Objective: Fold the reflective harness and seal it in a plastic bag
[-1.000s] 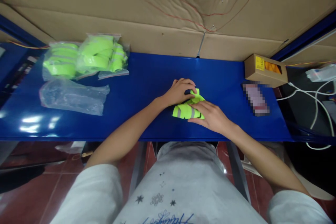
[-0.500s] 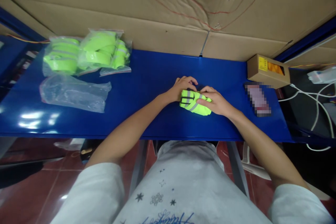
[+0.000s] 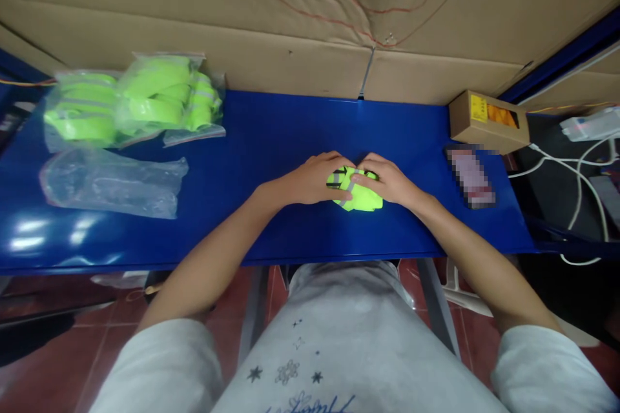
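Note:
A rolled neon-yellow reflective vest (image 3: 364, 197) with grey bands and black trim lies on the blue table in front of me. My left hand (image 3: 317, 179) is wrapped round its left end, thumb along the near side and fingers over the far side. From the right, my right hand (image 3: 387, 179) grips the roll, its thumb pressed on top. The fingertips of both hands meet behind the roll and are partly hidden. To the left lies a flat clear plastic bag (image 3: 116, 182), with several bagged neon-yellow bundles (image 3: 155, 93) behind it.
The blue table (image 3: 290, 122) backs onto a cardboard wall (image 3: 194, 19) with red wires. At the right stand a small cardboard box (image 3: 465, 122) with a yellow label and a blurred-out phone-like object (image 3: 471, 175). White cables (image 3: 578, 206) hang beyond the table's right end.
My left hand has come from behind the roll to close round its left end, thumb now on the near side. My right hand keeps its grip. The view has shifted slightly right.

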A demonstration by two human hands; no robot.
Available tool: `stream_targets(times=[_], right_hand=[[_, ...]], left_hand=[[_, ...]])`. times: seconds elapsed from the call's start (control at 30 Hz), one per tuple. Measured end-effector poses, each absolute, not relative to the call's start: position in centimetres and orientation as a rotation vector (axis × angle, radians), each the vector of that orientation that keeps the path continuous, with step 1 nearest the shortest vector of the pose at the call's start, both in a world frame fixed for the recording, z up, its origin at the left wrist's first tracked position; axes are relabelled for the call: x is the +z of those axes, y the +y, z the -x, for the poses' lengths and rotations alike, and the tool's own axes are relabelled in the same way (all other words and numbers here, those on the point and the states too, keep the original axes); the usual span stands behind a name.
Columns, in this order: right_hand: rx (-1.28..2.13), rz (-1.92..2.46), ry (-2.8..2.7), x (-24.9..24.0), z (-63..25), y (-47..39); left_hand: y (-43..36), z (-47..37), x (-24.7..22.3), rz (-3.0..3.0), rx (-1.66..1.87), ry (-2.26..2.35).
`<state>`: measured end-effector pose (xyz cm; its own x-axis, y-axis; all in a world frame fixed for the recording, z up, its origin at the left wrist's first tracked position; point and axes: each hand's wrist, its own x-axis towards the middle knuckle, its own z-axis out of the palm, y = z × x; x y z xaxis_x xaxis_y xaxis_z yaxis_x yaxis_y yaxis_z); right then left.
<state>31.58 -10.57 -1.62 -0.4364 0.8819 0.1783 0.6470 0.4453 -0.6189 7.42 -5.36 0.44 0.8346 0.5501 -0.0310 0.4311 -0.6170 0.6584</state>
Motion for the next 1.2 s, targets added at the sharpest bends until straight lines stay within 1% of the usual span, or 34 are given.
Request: stream_targets(times=[0.07,0.17,0.33,0.47,0.57,0.67,0.83,0.93,1.1,1.2], right_hand=[[0.468,1.351,-2.199,-1.8,-31.4,-10.8],[0.231,1.414,-2.2,-1.8,-31.1,-11.1],[0.18,1.261,-2.262,-1.7,-30.7,-11.7],[0.141,1.241,-2.321,-1.0,-31.2,-13.6],[0.012,1.203,-2.469,-0.4,-31.5,-15.9],[-0.17,1.233,-2.599,-0.4,-31.2,-17.3],[-0.355,1.199,-2.574,-1.4,-30.6,-16.3],[-0.277,1.152,-2.523,-1.5,-31.0,-14.8],[0.184,1.213,-2.368,-0.9,-32.0,-12.2],[0.389,1.218,-2.239,-0.9,-32.4,-11.0]], left_hand=[[-5.3,-7.6,0.2,-2.327,0.204,0.727],[-5.3,-7.7,0.4,-2.388,0.292,0.712],[-6.3,-7.3,0.6,-2.584,0.407,0.583],[-7.2,-6.7,-0.5,-2.648,0.512,0.535],[-7.7,-6.2,-1.7,-2.721,0.58,0.553],[-8.0,-5.8,-2.4,-2.785,0.557,0.562],[-7.6,-5.7,-2.4,-2.855,0.466,0.495],[-6.8,-6.3,-2.0,-2.879,0.478,0.552],[-4.7,-7.7,-1.4,-2.844,0.423,0.618],[-4.0,-8.4,-0.9,-2.757,0.442,0.699]])
